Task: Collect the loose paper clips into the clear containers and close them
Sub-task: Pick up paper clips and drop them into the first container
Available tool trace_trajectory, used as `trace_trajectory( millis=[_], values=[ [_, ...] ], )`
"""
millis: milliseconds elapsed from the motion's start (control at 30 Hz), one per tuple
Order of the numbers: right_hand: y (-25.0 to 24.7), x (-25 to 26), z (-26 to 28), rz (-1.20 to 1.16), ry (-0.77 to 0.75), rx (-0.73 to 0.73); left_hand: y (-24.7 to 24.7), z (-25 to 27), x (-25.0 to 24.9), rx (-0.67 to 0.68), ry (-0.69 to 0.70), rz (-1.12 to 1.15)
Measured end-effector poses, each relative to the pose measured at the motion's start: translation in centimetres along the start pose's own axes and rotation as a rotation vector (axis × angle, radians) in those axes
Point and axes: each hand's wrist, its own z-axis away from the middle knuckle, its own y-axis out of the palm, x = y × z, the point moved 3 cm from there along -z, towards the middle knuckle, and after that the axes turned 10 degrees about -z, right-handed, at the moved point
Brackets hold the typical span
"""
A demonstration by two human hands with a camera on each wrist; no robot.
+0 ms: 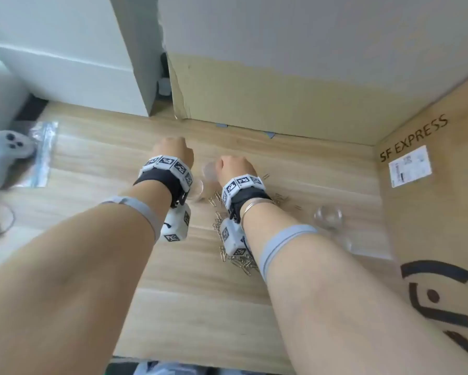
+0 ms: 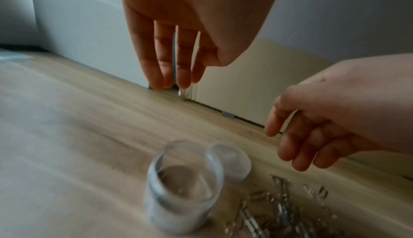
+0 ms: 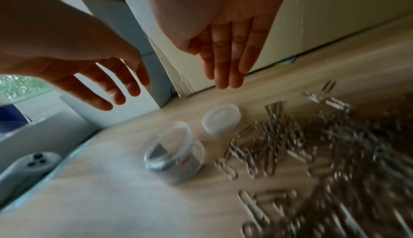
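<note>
paper clips lie heaped nearest us on the counter, under and beside our right forearm. just left of the heap stands one open clear container, its lid off and just beyond it; a second clear container sits well apart to the right. our left hand and right hand both hang above the counter with fingers straight and relaxed, holding nothing. we judge the risk is a sweeping forearm scattering clips or a careless scoop tipping the light container.
</note>
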Motion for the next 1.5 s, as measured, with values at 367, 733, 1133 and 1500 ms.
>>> trace_trajectory(
  millis=[367, 733, 1133, 1500],
  values=[
    [5.2, -1.3, -1.1, -0.122, 0.113, 0.109, 6.1, -1.8, 0.7, 0.345, -0.057, 0.080],
    [-2.7, -7.0, -3.3, -0.237, 0.235, -0.225, 2.8, -2.5, -9.3, 0.294, 0.089, 0.334],
    [-5.1, -12.3, -7.7, -0.265, 0.229, -0.210, 5.9, -5.5, -13.9, 0.274, 0.152, 0.357],
    [-4.6, -14.3, -6.0, -0.091, 0.258, -0.171, 7.5, -4.1, -11.7, 0.279, 0.176, 0.098]
  ],
)
